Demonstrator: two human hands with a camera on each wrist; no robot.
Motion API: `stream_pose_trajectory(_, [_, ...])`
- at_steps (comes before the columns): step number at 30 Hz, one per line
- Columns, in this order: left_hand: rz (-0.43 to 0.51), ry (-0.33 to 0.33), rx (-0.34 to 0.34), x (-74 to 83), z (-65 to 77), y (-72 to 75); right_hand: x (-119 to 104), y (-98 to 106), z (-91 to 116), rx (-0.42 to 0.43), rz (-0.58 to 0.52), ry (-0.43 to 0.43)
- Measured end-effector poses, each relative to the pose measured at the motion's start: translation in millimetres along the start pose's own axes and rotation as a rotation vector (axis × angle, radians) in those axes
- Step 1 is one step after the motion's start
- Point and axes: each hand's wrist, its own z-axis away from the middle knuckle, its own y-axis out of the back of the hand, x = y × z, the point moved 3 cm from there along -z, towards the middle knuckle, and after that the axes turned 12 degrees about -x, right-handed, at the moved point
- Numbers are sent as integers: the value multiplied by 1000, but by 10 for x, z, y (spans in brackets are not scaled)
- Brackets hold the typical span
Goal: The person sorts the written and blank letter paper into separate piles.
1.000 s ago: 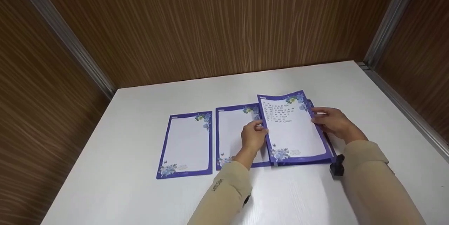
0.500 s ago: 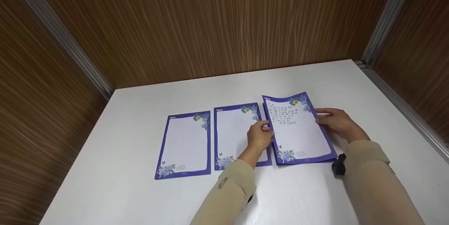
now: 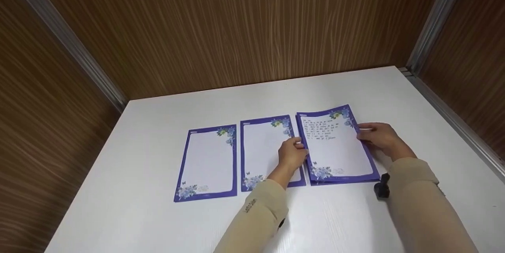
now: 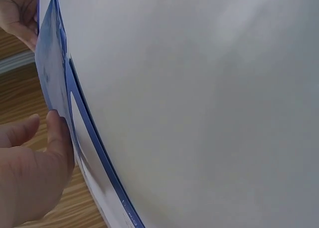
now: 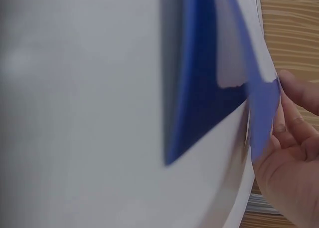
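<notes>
A sheet of letter paper (image 3: 335, 150) with a purple border, blue flowers and handwriting near its top lies over other purple-bordered sheets on the right. My right hand (image 3: 380, 138) pinches its right edge between thumb and fingers. In the right wrist view the right hand (image 5: 294, 153) has that purple edge bent up, with another purple-edged corner (image 5: 199, 108) below. At the paper's left edge, my left hand (image 3: 292, 156) touches the side with its thumb. The left wrist view shows the left hand (image 4: 37, 163) with a gap between thumb and finger.
Two more purple-bordered sheets lie to the left: a middle sheet (image 3: 264, 146), partly under the left forearm, and a far-left sheet (image 3: 211, 162). Neither shows handwriting. The white table (image 3: 138, 221) meets a wood-grain panel (image 3: 252, 28) at the back.
The handwritten sheet has moved right, off the middle sheet, and settled lower over the right-hand stack, its top edge flatter. Both hands have shifted slightly right with it.
</notes>
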Motion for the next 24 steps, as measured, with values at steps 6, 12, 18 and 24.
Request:
stream_pose_trajectory(6, [-99,-27,-5,11,16,36,1,20,20,16,17,-3])
stream_pose_trajectory(12, [-104,-31,-19,-17,23,53,-2,14,40,20,9,12])
stream_pose_trajectory(18, [-109,-48,-11,-27,36,58,10,24,39,28,14,-5])
stream_pose_trajectory(24, [-46,-31,-32,-34,43,64,10,45,56,76,15,-10])
